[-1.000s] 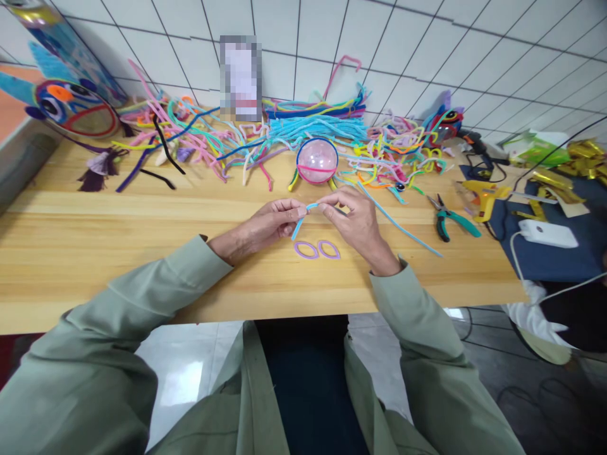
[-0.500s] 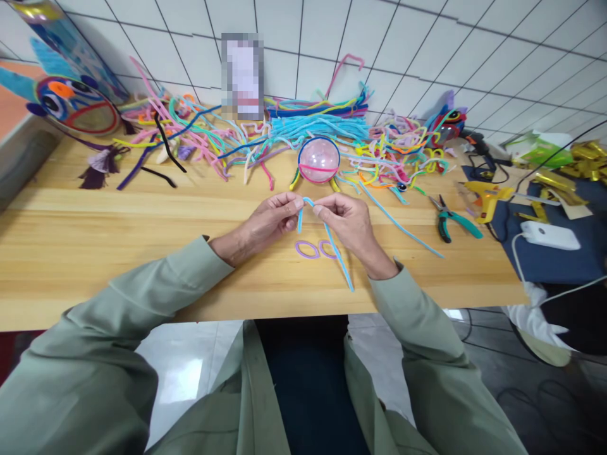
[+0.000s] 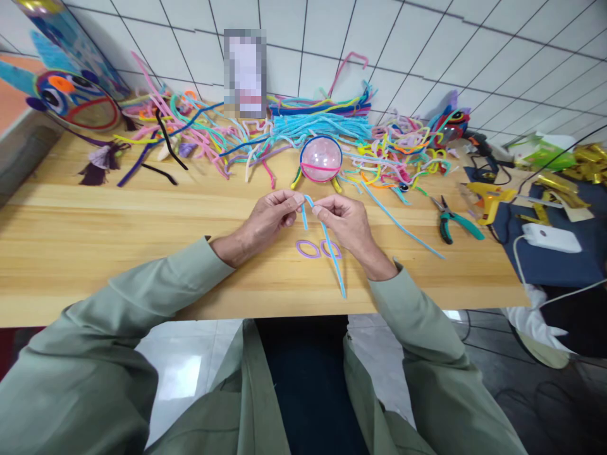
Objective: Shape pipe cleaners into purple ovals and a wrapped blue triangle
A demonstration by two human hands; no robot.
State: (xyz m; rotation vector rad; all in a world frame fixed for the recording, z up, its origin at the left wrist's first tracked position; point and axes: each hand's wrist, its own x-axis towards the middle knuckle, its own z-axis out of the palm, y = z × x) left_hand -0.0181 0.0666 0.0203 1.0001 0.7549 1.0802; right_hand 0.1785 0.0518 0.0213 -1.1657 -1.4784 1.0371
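A light-blue pipe cleaner [image 3: 336, 262] is bent into a hook between my hands, above the table. My left hand [image 3: 279, 212] pinches it near the bend, with a short end hanging down. On the other side of the bend, my right hand [image 3: 345, 221] grips the pipe cleaner, and its long end slants down towards the table's front. Below my hands lie two purple leaf-shaped loops, a left one [image 3: 308, 249] and a right one [image 3: 327, 245], which the long end crosses. Just beyond stands a clear pinkish ball [image 3: 321, 158] ringed with blue and pink pipe cleaner.
Loose pipe cleaners [image 3: 203, 139] and a light-blue bundle [image 3: 322, 126] line the wall. A single blue pipe cleaner [image 3: 403, 221], pliers [image 3: 455, 221] and a yellow glue gun [image 3: 490, 199] lie to the right. A decorated fish-like face [image 3: 76, 101] stands at the left.
The pipe cleaner has turned slightly between my fingers: its long end has swung a little left and its short end a little right. Both hands keep their grip.
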